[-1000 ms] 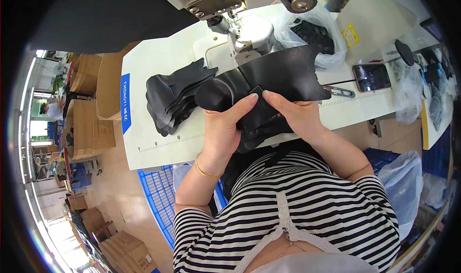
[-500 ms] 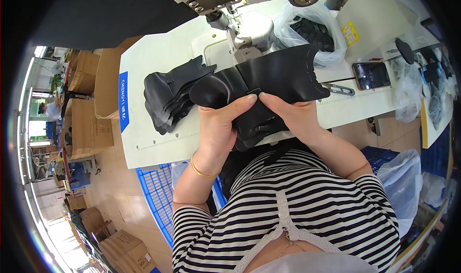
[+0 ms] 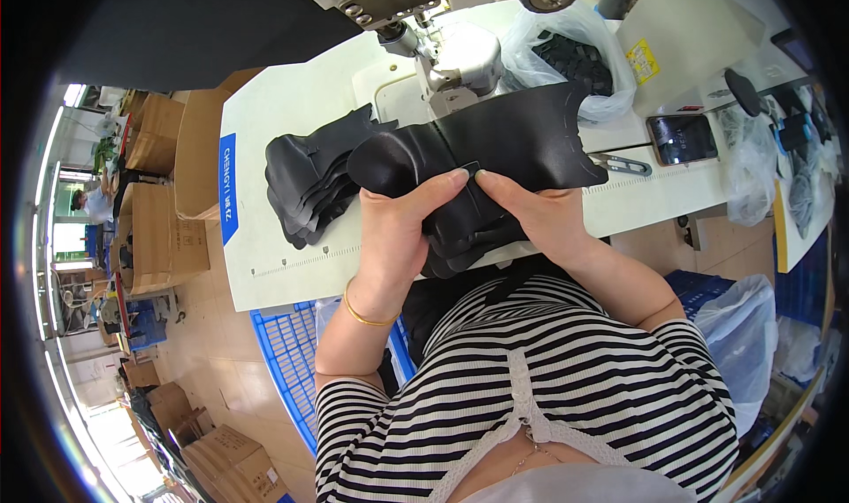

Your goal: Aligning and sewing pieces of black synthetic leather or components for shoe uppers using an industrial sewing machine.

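Both hands work at the centre of the frame on a large black piece of soft leather-like material [image 3: 495, 145], curved and stitched down the middle, which lies partly on the white sewing surface [image 3: 292, 114] just below the grey sewing machine head [image 3: 442, 43]. The left hand [image 3: 398, 224] holds a closed grip on the rounded left part of the piece, thumb pressed on top; the right hand [image 3: 531, 211] pinches its lower edge, thumb tip almost touching the left thumb near a small outlined patch. The step in hand looks like aligning or folding the piece at the seam; the next move likely calls for keeping both edges matched and flat while the piece goes toward the needle. Left of the hands sits a stack of black cut pieces [image 3: 309, 180], touching the held piece. Upper right: a clear plastic bag of black parts [image 3: 575, 52], a dark phone [image 3: 681, 136], metal scissors [image 3: 623, 162]. Below the surface, a blue plastic crate [image 3: 287, 361]. Left edge of the frame: brown cardboard boxes [image 3: 159, 220] on a workshop floor.
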Motion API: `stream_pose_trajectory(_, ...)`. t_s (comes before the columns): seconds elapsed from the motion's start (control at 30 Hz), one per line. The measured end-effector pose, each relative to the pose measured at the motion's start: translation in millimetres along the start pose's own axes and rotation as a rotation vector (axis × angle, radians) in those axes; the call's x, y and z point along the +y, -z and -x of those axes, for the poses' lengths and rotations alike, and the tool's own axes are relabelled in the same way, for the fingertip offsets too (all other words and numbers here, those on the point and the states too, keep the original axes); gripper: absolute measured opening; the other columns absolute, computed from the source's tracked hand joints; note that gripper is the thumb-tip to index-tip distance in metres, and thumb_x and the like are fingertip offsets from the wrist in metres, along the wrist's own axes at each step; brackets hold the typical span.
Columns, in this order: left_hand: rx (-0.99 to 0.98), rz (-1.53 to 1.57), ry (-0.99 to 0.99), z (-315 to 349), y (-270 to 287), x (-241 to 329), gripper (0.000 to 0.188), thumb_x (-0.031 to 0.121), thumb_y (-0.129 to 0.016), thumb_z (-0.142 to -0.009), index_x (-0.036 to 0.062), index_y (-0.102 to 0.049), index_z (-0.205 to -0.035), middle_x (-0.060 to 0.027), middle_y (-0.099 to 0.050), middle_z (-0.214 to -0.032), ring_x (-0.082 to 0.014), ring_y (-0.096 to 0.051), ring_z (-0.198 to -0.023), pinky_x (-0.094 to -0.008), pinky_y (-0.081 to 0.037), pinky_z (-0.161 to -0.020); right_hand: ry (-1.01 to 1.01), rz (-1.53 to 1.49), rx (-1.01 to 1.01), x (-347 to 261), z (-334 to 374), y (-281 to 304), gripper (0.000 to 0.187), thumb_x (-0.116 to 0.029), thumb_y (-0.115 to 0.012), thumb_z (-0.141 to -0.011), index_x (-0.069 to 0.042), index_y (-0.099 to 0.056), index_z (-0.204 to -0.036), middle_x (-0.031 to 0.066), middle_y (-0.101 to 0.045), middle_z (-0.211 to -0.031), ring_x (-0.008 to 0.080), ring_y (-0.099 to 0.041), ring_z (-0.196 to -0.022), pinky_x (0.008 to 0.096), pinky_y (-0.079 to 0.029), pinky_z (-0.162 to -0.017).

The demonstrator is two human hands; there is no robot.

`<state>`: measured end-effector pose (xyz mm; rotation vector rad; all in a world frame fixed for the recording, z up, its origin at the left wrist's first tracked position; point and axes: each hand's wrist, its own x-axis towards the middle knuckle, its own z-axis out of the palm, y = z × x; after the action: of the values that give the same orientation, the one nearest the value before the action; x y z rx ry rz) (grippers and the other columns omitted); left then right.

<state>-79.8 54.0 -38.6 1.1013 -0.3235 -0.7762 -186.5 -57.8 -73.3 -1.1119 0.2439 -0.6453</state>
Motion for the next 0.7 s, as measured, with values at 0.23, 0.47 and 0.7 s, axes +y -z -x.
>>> stream_pose_trajectory(0.23, -0.028, -0.069, -0.104, 0.4, -0.3, -3.9, 0.023, -0.01, -0.067, -0.075, -0.0029, -0.064, -0.097, -0.0082, -0.067, -0.09, -0.0136, -0.065, -0.079, -0.0264, -0.054, -0.073, 0.01, -0.023, 0.004, 1.2, 0.0, -0.6, 0.025, 0.002, -0.064, -0.084, 0.002, -0.058, -0.108, 0.0066, -0.063, -0.1, 0.01, -0.061, -0.087, 0.0233, -0.053, -0.076)
stream_pose_trajectory(0.47, -0.034, -0.098, -0.183, 1.1, -0.7, -4.4, 0.021, -0.01, -0.068, -0.076, -0.0027, -0.064, -0.095, -0.0072, -0.067, -0.089, -0.0122, -0.064, -0.078, -0.0253, -0.053, -0.072, -0.003, -0.027, 0.029, -1.9, -0.2, -4.8, 0.024, 0.002, -0.064, -0.084, 0.002, -0.058, -0.107, 0.0066, -0.064, -0.098, 0.0096, -0.062, -0.083, 0.0219, -0.054, -0.071)
stream_pose_trajectory(0.7, 0.0, -0.089, -0.187, 3.1, -1.2, -6.4, 0.021, -0.008, -0.068, -0.076, -0.0027, -0.064, -0.096, -0.0076, -0.067, -0.09, -0.0125, -0.064, -0.077, -0.0255, -0.053, -0.071, 0.005, -0.02, 0.037, 1.8, 0.3, -4.1, 0.026, 0.003, -0.065, -0.083, 0.002, -0.058, -0.108, 0.0066, -0.064, -0.098, 0.0094, -0.062, -0.084, 0.0224, -0.054, -0.073)
